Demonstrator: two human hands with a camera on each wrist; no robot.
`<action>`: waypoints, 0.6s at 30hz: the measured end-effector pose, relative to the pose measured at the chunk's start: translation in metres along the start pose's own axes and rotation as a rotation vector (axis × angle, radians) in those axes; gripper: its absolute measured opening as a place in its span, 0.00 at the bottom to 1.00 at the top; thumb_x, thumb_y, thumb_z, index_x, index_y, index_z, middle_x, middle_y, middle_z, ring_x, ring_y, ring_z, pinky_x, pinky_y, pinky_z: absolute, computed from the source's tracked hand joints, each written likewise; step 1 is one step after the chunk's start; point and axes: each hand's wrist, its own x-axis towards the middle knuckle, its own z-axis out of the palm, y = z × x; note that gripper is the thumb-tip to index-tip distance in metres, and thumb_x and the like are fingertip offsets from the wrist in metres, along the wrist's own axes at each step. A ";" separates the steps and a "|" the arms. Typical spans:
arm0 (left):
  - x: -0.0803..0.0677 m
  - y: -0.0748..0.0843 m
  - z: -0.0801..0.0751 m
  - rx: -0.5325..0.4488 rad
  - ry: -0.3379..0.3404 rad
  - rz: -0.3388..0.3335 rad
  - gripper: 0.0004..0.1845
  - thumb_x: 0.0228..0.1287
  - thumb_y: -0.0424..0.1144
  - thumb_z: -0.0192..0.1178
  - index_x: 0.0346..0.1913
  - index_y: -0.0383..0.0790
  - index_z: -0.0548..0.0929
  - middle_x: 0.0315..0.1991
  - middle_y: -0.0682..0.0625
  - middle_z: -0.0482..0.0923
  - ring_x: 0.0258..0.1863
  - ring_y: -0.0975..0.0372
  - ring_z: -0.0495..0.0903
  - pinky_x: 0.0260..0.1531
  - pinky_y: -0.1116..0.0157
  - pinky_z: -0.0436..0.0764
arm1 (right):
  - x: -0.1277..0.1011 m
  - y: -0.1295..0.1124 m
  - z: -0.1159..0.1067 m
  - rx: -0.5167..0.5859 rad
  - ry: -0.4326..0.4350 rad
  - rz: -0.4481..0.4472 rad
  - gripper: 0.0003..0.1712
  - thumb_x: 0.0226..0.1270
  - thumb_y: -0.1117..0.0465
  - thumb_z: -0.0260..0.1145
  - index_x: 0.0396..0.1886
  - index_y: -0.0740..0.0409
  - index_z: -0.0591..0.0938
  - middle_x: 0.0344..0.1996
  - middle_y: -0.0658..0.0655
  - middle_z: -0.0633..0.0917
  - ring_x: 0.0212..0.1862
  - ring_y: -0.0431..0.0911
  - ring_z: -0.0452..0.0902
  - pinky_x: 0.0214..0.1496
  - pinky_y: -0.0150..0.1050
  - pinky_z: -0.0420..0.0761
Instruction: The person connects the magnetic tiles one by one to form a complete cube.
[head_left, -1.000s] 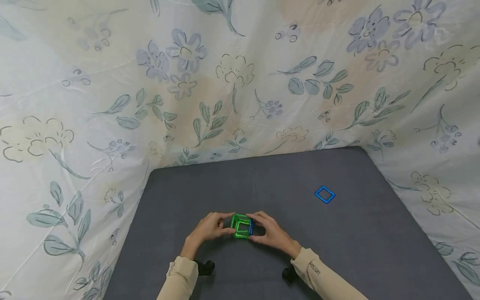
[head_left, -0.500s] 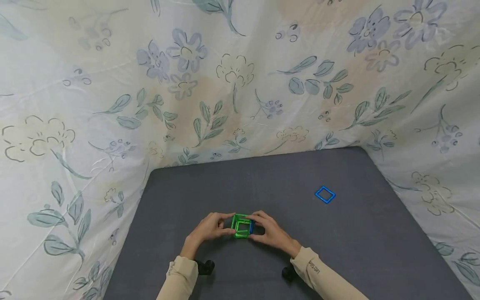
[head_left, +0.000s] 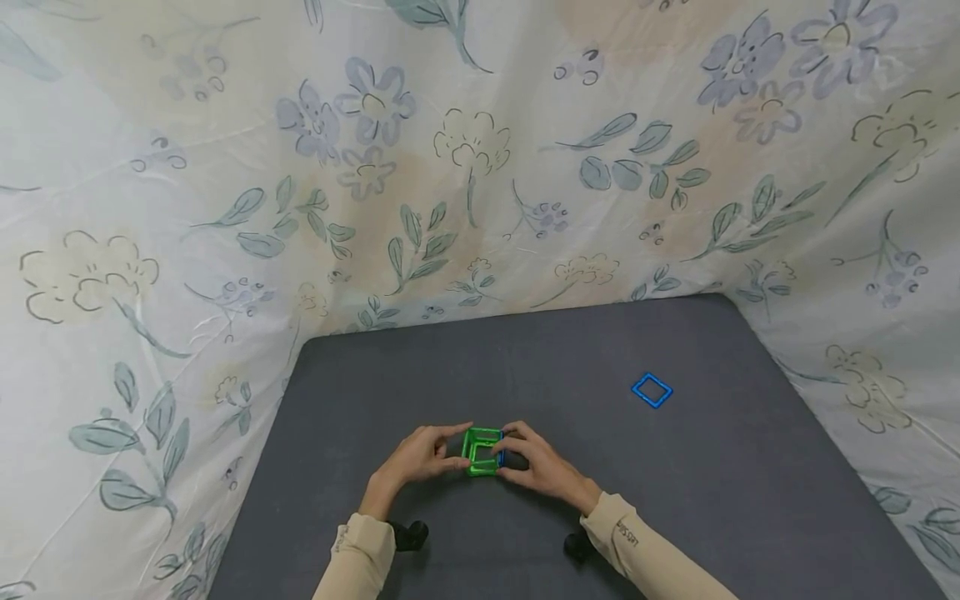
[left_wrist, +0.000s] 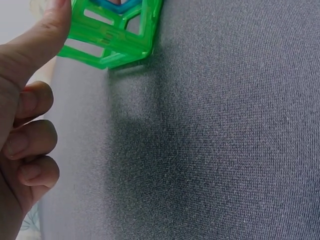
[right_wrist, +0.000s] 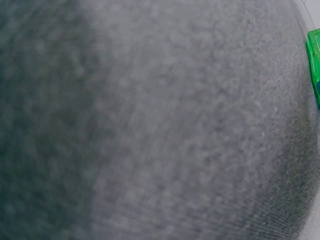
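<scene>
Both hands, the left hand point(head_left: 420, 458) and the right hand point(head_left: 542, 468), are pinching the half-built green box point(head_left: 482, 451) on the grey counter point(head_left: 525, 367), while one blue square point(head_left: 651, 390) is lying far off, probably waiting to go on.

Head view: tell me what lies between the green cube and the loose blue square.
Only bare grey mat lies between the green cube and the blue square, beyond the right hand gripping the cube.
</scene>
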 end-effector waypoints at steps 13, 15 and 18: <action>0.001 -0.002 -0.002 -0.036 -0.009 -0.010 0.36 0.65 0.49 0.70 0.73 0.45 0.73 0.11 0.59 0.60 0.11 0.70 0.55 0.15 0.72 0.59 | 0.003 0.005 0.002 -0.010 0.010 -0.103 0.15 0.63 0.63 0.75 0.48 0.54 0.82 0.63 0.66 0.74 0.58 0.55 0.81 0.55 0.46 0.84; 0.001 -0.002 -0.002 -0.039 -0.010 -0.014 0.36 0.65 0.49 0.70 0.74 0.45 0.73 0.11 0.59 0.60 0.11 0.70 0.55 0.15 0.72 0.59 | 0.003 0.005 0.002 -0.009 0.011 -0.107 0.15 0.63 0.64 0.75 0.48 0.54 0.82 0.63 0.66 0.74 0.58 0.55 0.81 0.55 0.46 0.84; 0.000 -0.002 -0.002 -0.042 -0.010 -0.015 0.36 0.65 0.49 0.70 0.74 0.45 0.73 0.11 0.59 0.60 0.11 0.70 0.55 0.15 0.72 0.59 | 0.004 0.006 0.002 -0.007 0.013 -0.109 0.15 0.63 0.64 0.75 0.47 0.53 0.82 0.63 0.66 0.75 0.57 0.55 0.80 0.55 0.46 0.84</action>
